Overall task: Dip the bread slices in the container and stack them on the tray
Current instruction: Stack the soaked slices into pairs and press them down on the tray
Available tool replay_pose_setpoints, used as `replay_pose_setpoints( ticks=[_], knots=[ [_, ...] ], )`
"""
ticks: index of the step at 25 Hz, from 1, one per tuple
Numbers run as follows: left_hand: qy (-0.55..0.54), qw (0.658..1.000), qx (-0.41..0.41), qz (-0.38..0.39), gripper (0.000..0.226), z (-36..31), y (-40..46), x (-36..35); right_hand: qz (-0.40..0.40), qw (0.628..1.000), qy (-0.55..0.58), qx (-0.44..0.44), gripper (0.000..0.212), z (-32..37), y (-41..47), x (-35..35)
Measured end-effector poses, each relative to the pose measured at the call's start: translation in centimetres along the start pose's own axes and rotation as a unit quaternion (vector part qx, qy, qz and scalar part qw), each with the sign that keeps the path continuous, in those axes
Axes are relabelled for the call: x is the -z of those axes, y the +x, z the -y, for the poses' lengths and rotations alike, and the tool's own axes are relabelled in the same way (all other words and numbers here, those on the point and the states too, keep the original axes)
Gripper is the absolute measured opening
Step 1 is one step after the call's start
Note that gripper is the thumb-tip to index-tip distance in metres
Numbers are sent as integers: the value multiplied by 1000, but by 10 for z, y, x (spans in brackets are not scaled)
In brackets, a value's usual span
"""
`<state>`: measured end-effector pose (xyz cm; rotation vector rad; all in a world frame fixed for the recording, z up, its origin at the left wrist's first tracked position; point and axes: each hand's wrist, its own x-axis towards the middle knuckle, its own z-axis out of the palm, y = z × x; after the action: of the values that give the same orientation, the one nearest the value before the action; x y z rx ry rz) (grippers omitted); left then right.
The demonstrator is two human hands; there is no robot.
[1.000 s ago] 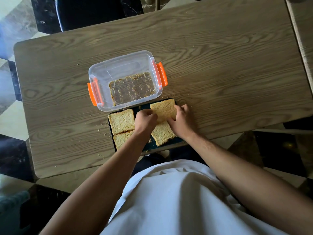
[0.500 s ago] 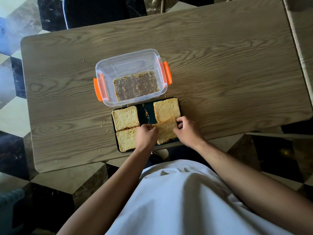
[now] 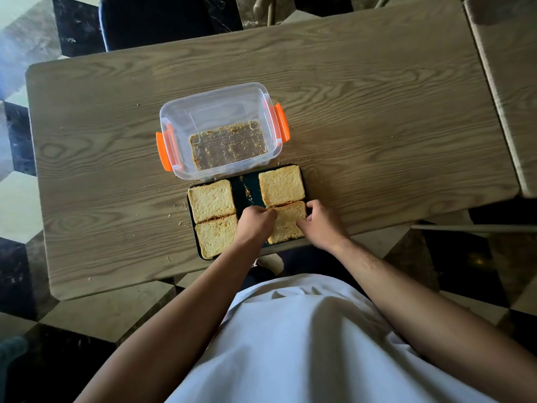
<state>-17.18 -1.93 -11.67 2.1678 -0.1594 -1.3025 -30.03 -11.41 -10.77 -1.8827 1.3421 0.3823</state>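
Bread fills the dark tray point(image 3: 243, 191) at the frame's centre: two slices at its left, one at upper right point(image 3: 281, 185), and a lower-right slice point(image 3: 286, 225) pinched at both side edges by the left hand point(image 3: 255, 223) and right hand point(image 3: 321, 225). Just above the tray, touching it, sits the clear container point(image 3: 220, 129) with orange clips, crumbs on its brown bottom.

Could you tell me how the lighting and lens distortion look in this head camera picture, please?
Head view: light falls evenly on the table; the floor and picture corners go dark; the wide lens bows the table's edges; bread slices and hands stay sharp; the container shows mild glare.
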Motion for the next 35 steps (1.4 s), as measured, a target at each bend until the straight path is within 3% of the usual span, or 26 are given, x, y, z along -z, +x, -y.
replay_pose_setpoints(
  ticks=[6, 14, 19, 21, 24, 28, 31, 35],
  knots=[
    [33, 999, -6, -28, 16, 4, -5, 4, -12, 994, -40, 98, 55, 8, -13, -1],
    [60, 998, -17, 7, 23, 0, -12, -8, 13, 995, -58, 85, 60, 10, -15, -1],
    [76, 996, -42, -12, 28, 3, -9, -5, 1, 994, -50, 101, 57, 12, -16, 2],
    [135, 986, -95, -34, 45, 8, -8, 1, -4, 992, -41, 117, 56, 11, -16, 4],
    [259, 939, -224, -5, 48, 17, -11, 6, -1, 991, -42, 129, 54, 6, -17, 3],
    [322, 912, -255, 24, 51, 21, -12, 7, -9, 990, -39, 132, 53, 4, -15, 0],
    [302, 922, -242, 26, 51, 19, -14, 5, -12, 990, -39, 137, 55, 4, -13, -2],
    [174, 975, -141, 2, 46, 15, -16, 1, -21, 991, -32, 132, 56, 3, -14, -2]
  ],
)
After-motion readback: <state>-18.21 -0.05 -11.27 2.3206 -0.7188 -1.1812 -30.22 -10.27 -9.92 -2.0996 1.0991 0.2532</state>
